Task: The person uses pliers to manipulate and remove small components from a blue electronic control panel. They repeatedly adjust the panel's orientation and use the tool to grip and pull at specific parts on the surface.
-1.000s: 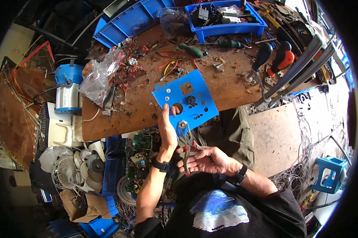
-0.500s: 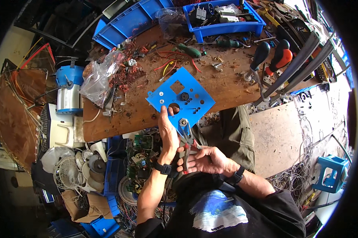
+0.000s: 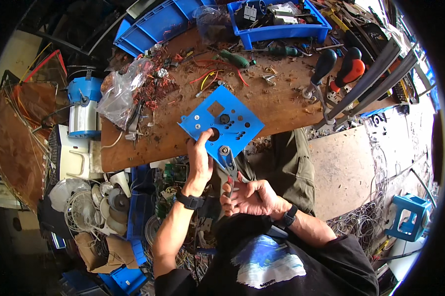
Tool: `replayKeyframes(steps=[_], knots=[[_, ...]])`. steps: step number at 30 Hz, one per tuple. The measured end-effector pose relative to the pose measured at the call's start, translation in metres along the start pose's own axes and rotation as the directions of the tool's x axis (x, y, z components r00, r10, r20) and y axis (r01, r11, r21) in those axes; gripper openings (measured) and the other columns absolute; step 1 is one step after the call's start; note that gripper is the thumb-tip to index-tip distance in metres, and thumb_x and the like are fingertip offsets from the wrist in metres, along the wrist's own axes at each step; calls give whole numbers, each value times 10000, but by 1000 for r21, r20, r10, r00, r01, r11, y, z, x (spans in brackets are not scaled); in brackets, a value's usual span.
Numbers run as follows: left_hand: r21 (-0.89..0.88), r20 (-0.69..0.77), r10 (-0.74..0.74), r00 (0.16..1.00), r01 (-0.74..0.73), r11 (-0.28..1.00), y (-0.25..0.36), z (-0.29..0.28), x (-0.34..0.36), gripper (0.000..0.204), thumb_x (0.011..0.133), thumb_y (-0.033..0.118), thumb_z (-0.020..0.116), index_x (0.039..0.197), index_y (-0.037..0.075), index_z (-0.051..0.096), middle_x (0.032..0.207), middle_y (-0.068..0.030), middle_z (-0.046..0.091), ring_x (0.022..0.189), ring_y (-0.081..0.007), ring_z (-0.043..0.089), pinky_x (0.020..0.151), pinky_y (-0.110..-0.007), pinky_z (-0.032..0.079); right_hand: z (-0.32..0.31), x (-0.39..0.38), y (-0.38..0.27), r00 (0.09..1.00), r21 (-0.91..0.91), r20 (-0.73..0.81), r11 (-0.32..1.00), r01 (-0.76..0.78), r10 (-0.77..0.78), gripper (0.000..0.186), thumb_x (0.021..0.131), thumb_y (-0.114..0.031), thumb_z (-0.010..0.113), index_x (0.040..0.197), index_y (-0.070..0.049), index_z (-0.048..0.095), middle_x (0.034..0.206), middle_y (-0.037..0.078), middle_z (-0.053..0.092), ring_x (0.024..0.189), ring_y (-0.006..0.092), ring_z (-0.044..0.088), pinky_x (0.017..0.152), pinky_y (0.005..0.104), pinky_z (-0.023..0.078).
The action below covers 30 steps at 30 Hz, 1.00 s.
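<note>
A flat blue metal panel [image 3: 237,104] with round and square holes is tilted in front of me. My left hand [image 3: 199,165] grips its lower left edge, the thumb lying over the rim of the large round hole and the other fingers hidden underneath. In my right hand [image 3: 256,198] are pliers [image 3: 231,170] with red on their handles, fingers curled round them. The jaws meet a round metal nut [image 3: 224,150] near the panel's bottom corner. Higher on the panel sit a black round part [image 3: 225,119] and two pale screw heads.
Behind the panel is a littered wooden bench [image 3: 277,101] with copper wire scraps, a plastic bag [image 3: 121,96] and a green-handled screwdriver [image 3: 235,59]. A blue bin [image 3: 281,33] of parts stands at the back. Upright tool handles [image 3: 351,71] rise at right; fan parts [image 3: 82,212] lie lower left.
The panel and my left hand have shifted slightly left, with the left thumb now further over the round hole. My right fingers have drawn closer round the pliers, whose handles have turned a little.
</note>
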<state>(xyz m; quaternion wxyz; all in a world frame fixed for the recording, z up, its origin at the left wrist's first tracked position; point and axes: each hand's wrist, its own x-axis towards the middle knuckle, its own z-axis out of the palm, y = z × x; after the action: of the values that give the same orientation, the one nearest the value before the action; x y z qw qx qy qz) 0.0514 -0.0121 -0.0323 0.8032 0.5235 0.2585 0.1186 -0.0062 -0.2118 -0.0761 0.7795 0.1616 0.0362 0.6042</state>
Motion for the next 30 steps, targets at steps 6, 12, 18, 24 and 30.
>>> replayKeyframes(steps=[6, 12, 18, 24, 30], knots=[[374, 102, 281, 954, -298, 878, 8, 3, -7, 335, 1044, 220, 677, 1260, 7, 536, 1066, -123, 725, 903, -197, 687, 930, -387, 505, -13, -3, -3, 994, -116, -110, 993, -27, 14, 518, 762, -67, 560, 1276, -105, 610, 1311, 148, 620, 1239, 410, 590, 1078, 580, 452], [543, 126, 325, 937, -339, 768, 8, -3, -13, 370, 1090, 335, 617, 1200, -8, 532, 959, -123, 714, 852, -179, 692, 820, -388, 511, -18, -3, -2, 995, -41, -98, 999, 10, -14, 505, 811, -21, 554, 1310, -95, 584, 1292, 172, 635, 1200, 388, 612, 1132, 588, 443], [565, 120, 353, 928, -356, 745, 10, 5, -15, 385, 1086, 365, 625, 1136, -13, 570, 861, -82, 690, 788, -167, 662, 791, -385, 506, -32, 1, -3, 999, 24, -50, 1000, -8, 9, 458, 813, -15, 528, 1258, -106, 592, 1203, 151, 625, 1136, 364, 608, 1076, 542, 469], [553, 174, 403, 898, -428, 715, 1, -3, -7, 362, 1087, 348, 623, 1089, -13, 596, 849, -80, 699, 738, -142, 649, 742, -361, 500, -33, 2, -6, 998, 14, -38, 999, -41, 41, 389, 811, -27, 513, 1192, -75, 577, 1109, 170, 610, 1060, 360, 611, 1012, 501, 484], [560, 170, 331, 928, -368, 743, 7, -3, -8, 333, 1089, 313, 619, 1062, -18, 604, 806, -71, 698, 732, -136, 661, 722, -352, 500, -33, 1, -10, 993, -68, -94, 994, -80, 73, 357, 813, -50, 519, 1167, -64, 566, 1078, 167, 608, 1025, 365, 609, 999, 495, 485]])
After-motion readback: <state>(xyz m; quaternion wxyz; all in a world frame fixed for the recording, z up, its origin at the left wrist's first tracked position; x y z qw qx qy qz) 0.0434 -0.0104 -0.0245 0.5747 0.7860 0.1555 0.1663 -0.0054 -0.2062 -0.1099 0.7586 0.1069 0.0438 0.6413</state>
